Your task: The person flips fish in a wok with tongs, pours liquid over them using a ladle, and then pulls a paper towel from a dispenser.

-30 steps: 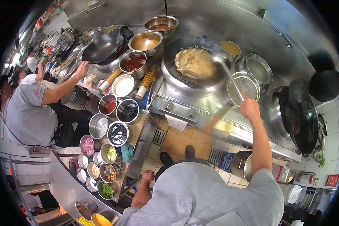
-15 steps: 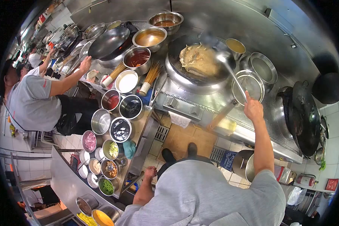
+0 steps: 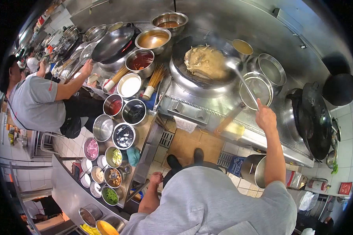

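Observation:
My right hand (image 3: 266, 117) is closed on the handle of a metal ladle (image 3: 245, 83), whose bowl is at the right side of a large wok (image 3: 180, 74). Inside the wok lies a pale brown mass of food (image 3: 204, 62) in liquid. A round strainer (image 3: 256, 91) rests beneath the ladle's handle, beside a pot of yellowish liquid (image 3: 242, 47). My left hand (image 3: 156, 178) hangs low beside my body with its fingers curled; whether it holds anything is hidden.
Left of me, a counter (image 3: 142, 147) bears bowls of sauces and cut ingredients. A co-worker (image 3: 41, 100) stands at the far left, one hand at another wok (image 3: 113, 44). Dark woks (image 3: 315, 129) stand at the right, and a large pot (image 3: 259, 172) is below my right arm.
The ladle's bowl has shifted slightly and my right hand is a little lower in view. The co-worker's head has turned and the whole view has shifted slightly left.

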Demonstrator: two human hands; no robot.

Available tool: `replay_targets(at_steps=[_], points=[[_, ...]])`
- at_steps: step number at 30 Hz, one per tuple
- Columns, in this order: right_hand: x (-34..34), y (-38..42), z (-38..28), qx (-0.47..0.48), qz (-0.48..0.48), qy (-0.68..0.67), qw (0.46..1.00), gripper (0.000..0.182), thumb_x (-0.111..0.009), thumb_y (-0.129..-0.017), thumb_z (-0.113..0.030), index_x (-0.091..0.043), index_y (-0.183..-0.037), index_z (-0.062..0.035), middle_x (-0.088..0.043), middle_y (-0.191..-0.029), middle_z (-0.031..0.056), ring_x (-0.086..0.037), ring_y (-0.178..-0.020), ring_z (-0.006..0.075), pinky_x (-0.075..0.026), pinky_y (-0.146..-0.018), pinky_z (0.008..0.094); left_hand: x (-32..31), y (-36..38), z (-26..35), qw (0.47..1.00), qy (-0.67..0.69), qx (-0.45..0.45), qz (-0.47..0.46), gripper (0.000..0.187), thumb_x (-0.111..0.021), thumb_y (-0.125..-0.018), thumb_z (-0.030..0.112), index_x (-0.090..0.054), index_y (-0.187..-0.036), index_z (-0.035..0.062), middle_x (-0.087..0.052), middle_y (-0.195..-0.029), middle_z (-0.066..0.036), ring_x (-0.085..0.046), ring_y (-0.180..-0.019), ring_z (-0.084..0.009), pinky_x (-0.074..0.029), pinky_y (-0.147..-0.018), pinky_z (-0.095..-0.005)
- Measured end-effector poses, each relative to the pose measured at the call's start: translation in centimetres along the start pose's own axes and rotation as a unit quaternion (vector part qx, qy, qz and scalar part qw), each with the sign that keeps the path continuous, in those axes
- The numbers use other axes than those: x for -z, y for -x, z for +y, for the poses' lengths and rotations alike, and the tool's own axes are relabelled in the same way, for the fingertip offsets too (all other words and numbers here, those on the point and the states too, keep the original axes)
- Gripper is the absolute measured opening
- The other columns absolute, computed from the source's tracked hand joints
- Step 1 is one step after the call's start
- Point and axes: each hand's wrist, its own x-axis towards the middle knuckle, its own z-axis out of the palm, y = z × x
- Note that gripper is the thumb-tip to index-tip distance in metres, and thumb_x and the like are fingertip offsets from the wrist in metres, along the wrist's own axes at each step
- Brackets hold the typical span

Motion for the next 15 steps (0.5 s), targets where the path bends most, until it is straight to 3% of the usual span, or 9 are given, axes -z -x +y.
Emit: replay_targets(at_steps=[4, 7, 10, 15], points=[[1.2, 1.9, 0.2, -0.013, -0.006, -0.01, 1.0, 0.055, -0.059, -0.083, -0.013, -0.046, -0.136, -0.0113, -0.064, -0.097, 0.0195, -0.063, -0.092, 0.0368, -0.049, -0.081, 0.0467, 0.4, -1.1, -1.4, 0.999, 0.035, -0.025, 0.003, 0.007, -0.051, -0.088, 0.007, -0.056, -0.088, 0.0027, -0.051, -0.064, -0.003, -0.048, -0.053, -0.0145, -0.041, -0.047, -0.0283], [2.3, 2.9, 0.0, -0.01, -0.001, -0.04, 0.999, 0.054, -0.059, -0.082, -0.014, -0.047, -0.134, -0.0107, -0.064, -0.097, 0.0196, -0.062, -0.092, 0.0376, -0.048, -0.081, 0.0475, 0.8, -0.7, -1.1, 0.998, 0.039, 0.038, -0.022, 0.007, -0.051, -0.088, 0.007, -0.057, -0.089, 0.0034, -0.052, -0.064, -0.003, -0.048, -0.053, -0.0141, -0.041, -0.047, -0.0277], [1.8, 3.3, 0.3, -0.012, 0.014, -0.059, 0.998, 0.054, -0.06, -0.081, -0.013, -0.049, -0.134, -0.0111, -0.064, -0.096, 0.0204, -0.062, -0.091, 0.0387, -0.048, -0.08, 0.048, -0.1, 1.1, 0.0, 0.998, -0.015, 0.035, 0.04, 0.006, -0.051, -0.086, 0.008, -0.056, -0.086, 0.005, -0.051, -0.064, -0.003, -0.047, -0.052, -0.014, -0.039, -0.046, -0.0276], [0.5, 2.0, -0.4, -0.026, 0.009, -0.101, 0.995, 0.057, -0.062, -0.08, -0.012, -0.047, -0.135, -0.0128, -0.065, -0.096, 0.0218, -0.062, -0.091, 0.0394, -0.049, -0.08, 0.0481, 0.4, 1.2, -0.8, 0.999, 0.025, 0.031, 0.013, 0.007, -0.051, -0.085, 0.008, -0.057, -0.08, 0.0071, -0.049, -0.062, -0.002, -0.044, -0.051, -0.0137, -0.036, -0.044, -0.0279]])
